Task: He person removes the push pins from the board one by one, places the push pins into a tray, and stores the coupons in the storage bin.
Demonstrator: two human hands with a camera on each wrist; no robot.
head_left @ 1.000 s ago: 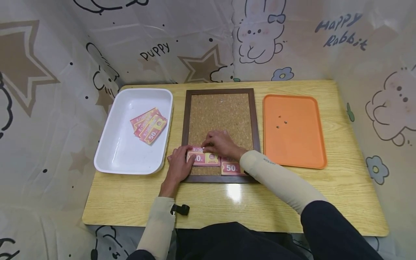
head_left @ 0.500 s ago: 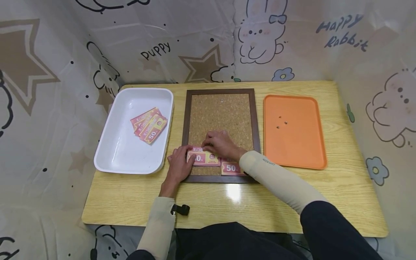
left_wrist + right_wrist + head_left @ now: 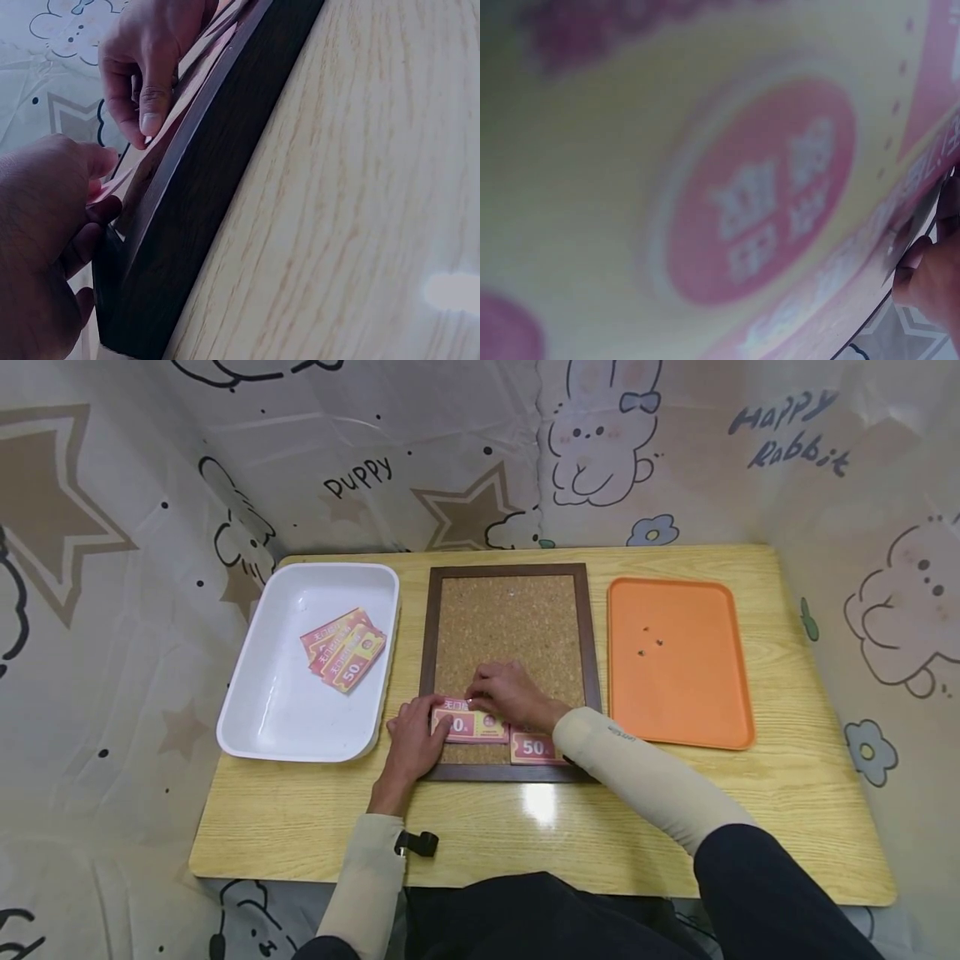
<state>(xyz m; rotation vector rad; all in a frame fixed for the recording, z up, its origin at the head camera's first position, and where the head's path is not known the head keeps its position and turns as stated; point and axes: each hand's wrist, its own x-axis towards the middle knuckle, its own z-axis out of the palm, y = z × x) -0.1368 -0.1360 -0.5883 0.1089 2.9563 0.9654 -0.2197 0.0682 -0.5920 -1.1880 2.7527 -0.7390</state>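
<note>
A pink-and-yellow coupon (image 3: 472,725) lies on the lower left of the framed corkboard (image 3: 513,618). My left hand (image 3: 411,737) holds its left end at the frame, thumb on the printed face. At the coupon's upper edge my right hand (image 3: 513,695) pinches a tiny pale thing, apparently a thumbtack (image 3: 469,700), mostly hidden by the fingertips. Seen from the left wrist, the right thumb (image 3: 152,112) points down at the coupon. A second coupon (image 3: 534,748) lies to the lower right, partly under the right forearm. Printed coupon paper (image 3: 757,187) fills most of the right wrist view.
To the left stands a white tray (image 3: 258,693) with several fanned coupons (image 3: 345,650). An orange tray (image 3: 682,693) on the right holds a few small metal tacks (image 3: 659,642). All rest on a wooden table (image 3: 540,843), with a patterned cloth (image 3: 465,435) behind.
</note>
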